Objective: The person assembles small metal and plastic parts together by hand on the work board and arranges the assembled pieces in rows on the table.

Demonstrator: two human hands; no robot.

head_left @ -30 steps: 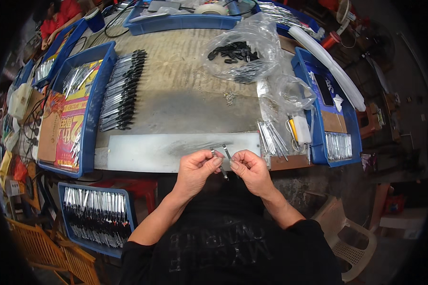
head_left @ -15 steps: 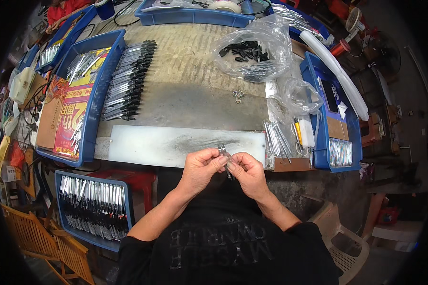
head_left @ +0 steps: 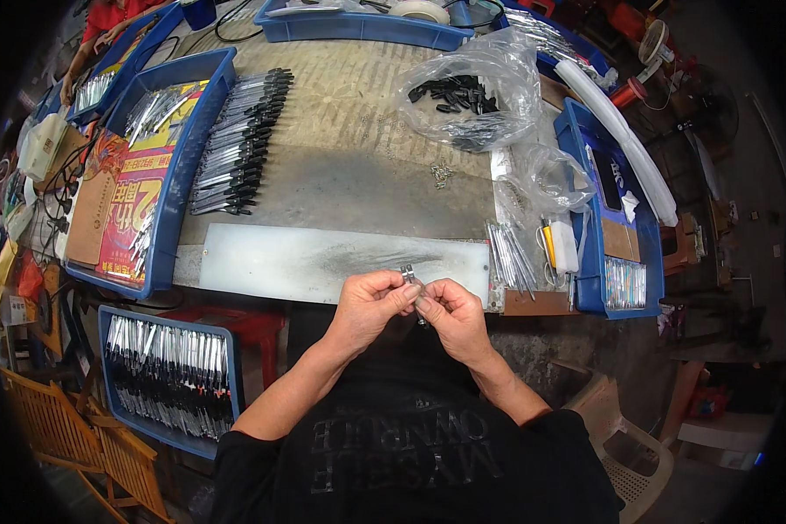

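My left hand (head_left: 371, 306) and my right hand (head_left: 453, 316) meet at the front edge of the table, fingertips pinched together. Between them is a slim black and silvery pen piece (head_left: 408, 273); its top end sticks up past my left fingertips and a dark end shows below. My fingers hide most of it, so I cannot tell its exact kind. Beneath and beyond the hands lies a white board (head_left: 271, 262) with dark smudges. A neat row of clear pens with black ends (head_left: 236, 148) lies at the table's left.
Right of the board are loose slim rods (head_left: 511, 253). A clear bag (head_left: 520, 79) holds black pieces (head_left: 452, 93); small metal bits (head_left: 442, 175) lie nearby. Blue trays (head_left: 170, 214) flank the table, with a pen-filled tray (head_left: 234, 384) lower left. A co-worker's red sleeve (head_left: 113, 17) shows far left.
My hands keep their pinch in almost the same place. The surroundings have shifted slightly in view. At the far left, the co-worker's arm now reaches further down beside a tray.
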